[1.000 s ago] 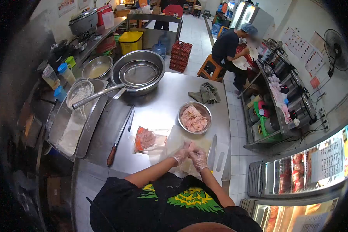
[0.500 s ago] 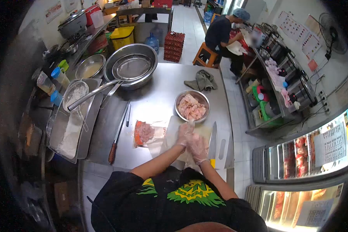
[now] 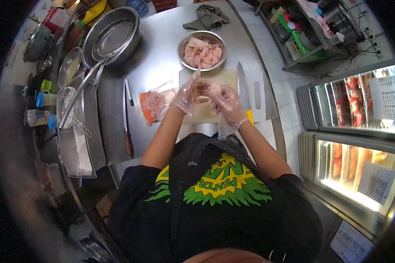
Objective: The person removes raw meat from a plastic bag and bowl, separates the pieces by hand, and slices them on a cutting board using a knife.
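Both my hands wear clear loose plastic gloves and are raised over a pale cutting board (image 3: 201,115). My left hand (image 3: 188,94) has its fingers stretched out and apart, with a glove tip pointing up toward the bowl. My right hand (image 3: 228,103) faces it with fingers curled in; something pale shows at its fingertips, too unclear to name. Just beyond lies a steel bowl (image 3: 224,56) of raw chicken pieces (image 3: 202,53). A knife (image 3: 242,85) with a yellow handle rests on a white board (image 3: 259,81) to the right.
Left of my hands is a plastic pack of pink meat (image 3: 152,105). Farther left lie a sharpening rod (image 3: 126,118), a flour tray (image 3: 84,153) and a large steel basin (image 3: 134,39) holding a strainer. A dark cloth (image 3: 206,18) sits at the back; lit fridges (image 3: 355,101) stand right.
The view has tipped downward, so the seated person is out of sight. My hands, close together before, have moved apart, the right one now curled.
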Demonstrator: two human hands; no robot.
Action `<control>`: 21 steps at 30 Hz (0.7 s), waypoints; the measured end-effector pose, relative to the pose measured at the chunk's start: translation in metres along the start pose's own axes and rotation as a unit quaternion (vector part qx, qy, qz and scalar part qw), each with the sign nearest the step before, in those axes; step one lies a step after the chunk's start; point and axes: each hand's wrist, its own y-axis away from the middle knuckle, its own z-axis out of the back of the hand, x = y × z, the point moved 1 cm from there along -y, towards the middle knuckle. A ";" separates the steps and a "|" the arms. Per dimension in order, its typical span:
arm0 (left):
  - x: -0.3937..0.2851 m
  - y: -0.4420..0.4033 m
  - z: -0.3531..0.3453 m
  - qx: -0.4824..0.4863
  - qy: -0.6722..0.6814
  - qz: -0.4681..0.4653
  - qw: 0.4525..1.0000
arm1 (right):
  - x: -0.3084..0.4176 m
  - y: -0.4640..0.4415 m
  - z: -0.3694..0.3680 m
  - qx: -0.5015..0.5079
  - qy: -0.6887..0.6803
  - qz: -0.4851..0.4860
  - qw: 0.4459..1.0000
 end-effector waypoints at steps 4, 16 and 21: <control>0.010 0.006 -0.006 0.099 0.040 0.040 0.993 | 0.028 -0.004 0.006 -0.031 -0.015 -0.011 0.999; 0.003 0.011 -0.027 0.074 -0.078 -0.094 0.990 | -0.003 -0.010 0.011 -0.088 0.135 -0.037 0.986; 0.019 0.001 -0.015 0.043 -0.043 -0.147 0.987 | 0.003 -0.006 0.011 -0.058 0.135 -0.043 0.988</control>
